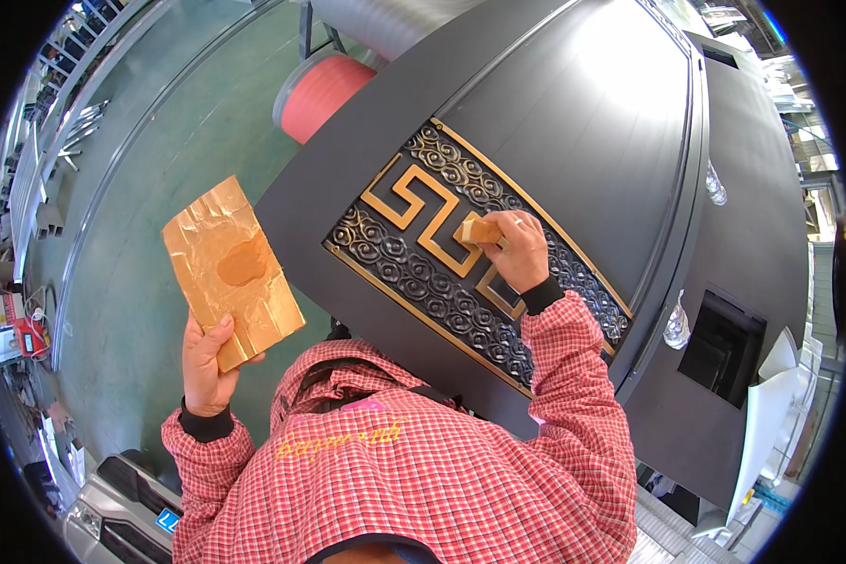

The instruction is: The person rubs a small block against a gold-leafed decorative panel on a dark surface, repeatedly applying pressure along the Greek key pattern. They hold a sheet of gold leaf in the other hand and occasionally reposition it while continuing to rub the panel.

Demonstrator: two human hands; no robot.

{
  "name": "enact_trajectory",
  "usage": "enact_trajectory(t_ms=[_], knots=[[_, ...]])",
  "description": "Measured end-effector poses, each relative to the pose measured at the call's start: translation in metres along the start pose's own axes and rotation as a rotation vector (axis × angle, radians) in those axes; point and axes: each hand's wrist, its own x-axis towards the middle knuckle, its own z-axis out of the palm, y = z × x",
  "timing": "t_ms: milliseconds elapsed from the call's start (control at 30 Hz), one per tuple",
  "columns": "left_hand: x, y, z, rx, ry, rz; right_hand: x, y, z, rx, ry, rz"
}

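Observation:
My left hand [209, 365] grips the lower end of a gold, foil-like sheet [195, 230], thumb on top. On the sheet lies a wet-looking patch of bronze-gold paint [243, 262]. Between the fingers of my right hand [524, 252] is a small sponge block [479, 229], tan with a pale end. It rests against the raised, angular key pattern [411, 199] on a dark grey door [573, 108]. Much of that pattern is gold, while a square part [501, 289] below my hand looks duller. Black scrollwork [399, 263] with gold-tinted highlights runs along both sides, edged by gold strips.
Beyond the door's far left edge sits a pink spool [321, 97] near a large silvery roll [395, 26]. Foil-wrapped bits [677, 321] stick out beside a rectangular cutout [721, 345] on the right. A vehicle front [113, 512] shows at lower left on the green floor [132, 273].

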Motion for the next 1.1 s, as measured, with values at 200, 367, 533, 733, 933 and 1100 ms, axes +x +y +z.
enact_trajectory(t_ms=[200,367,533,733,933,1100], knots=[[0.0,-0.001,-0.002,0.006,0.0,0.001,-0.006,-0.001,-0.006,0.056,0.037,-0.021],[0.0,-0.001,-0.001,0.02,0.003,0.003,-0.011,0.015,-0.002,0.064,0.193,0.17],[0.0,-0.001,-0.002,-0.001,-0.023,0.004,-0.001,0.016,-0.002,-0.03,0.169,0.157],[-0.001,-0.001,-0.004,-0.019,-0.034,0.0,0.002,0.019,-0.001,-0.02,0.102,0.106],[-0.003,-0.003,-0.004,-0.023,-0.009,-0.005,-0.002,0.025,-0.004,-0.063,0.124,0.126],[-0.005,-0.003,-0.002,-0.012,-0.009,-0.007,-0.006,0.022,-0.008,-0.029,0.068,0.098]])
